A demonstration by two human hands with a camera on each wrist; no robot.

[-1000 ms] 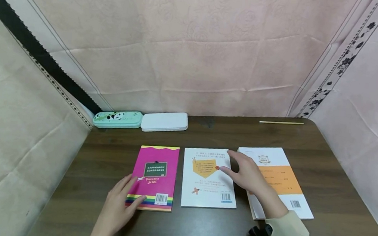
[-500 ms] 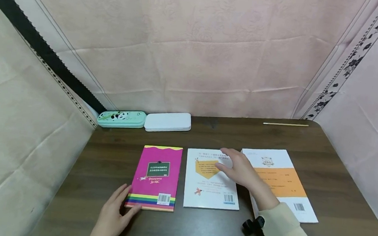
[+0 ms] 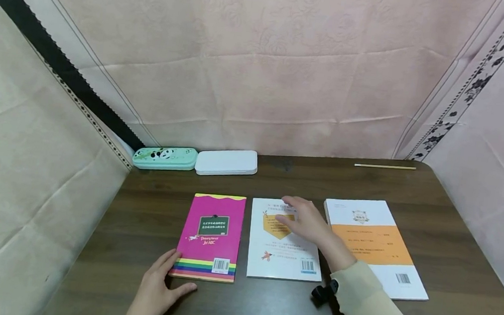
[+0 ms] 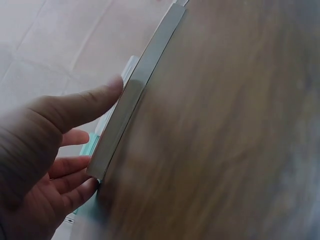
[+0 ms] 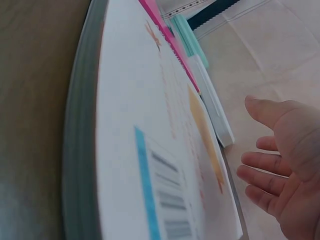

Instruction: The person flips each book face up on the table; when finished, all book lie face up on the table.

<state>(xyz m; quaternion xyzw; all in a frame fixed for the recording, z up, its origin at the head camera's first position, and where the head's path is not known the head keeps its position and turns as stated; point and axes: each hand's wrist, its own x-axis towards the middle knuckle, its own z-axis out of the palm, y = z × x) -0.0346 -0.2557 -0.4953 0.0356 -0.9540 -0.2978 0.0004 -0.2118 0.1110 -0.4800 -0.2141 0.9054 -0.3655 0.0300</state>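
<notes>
Three books [image 3: 286,240] laid in a row on dark wooden table [image 3: 147,218], pink cloth behind.
Left hand [image 3: 159,292] spread flat beside pink book [image 3: 211,236]; right hand [image 3: 302,222] open above middle one.

Head view looks forward and down from above the near edge of the dark table [image 3: 430,233], far enough to take in all three books, both hands and the curtained walls. Left wrist view sits low and very close, skimming the tabletop along the pink book [image 3: 211,234] edge [image 4: 135,95] by the left hand [image 4: 45,160]. Right wrist view is equally low and near, grazing the middle white book [image 5: 165,150] that the head view shares [image 3: 282,250]
</notes>
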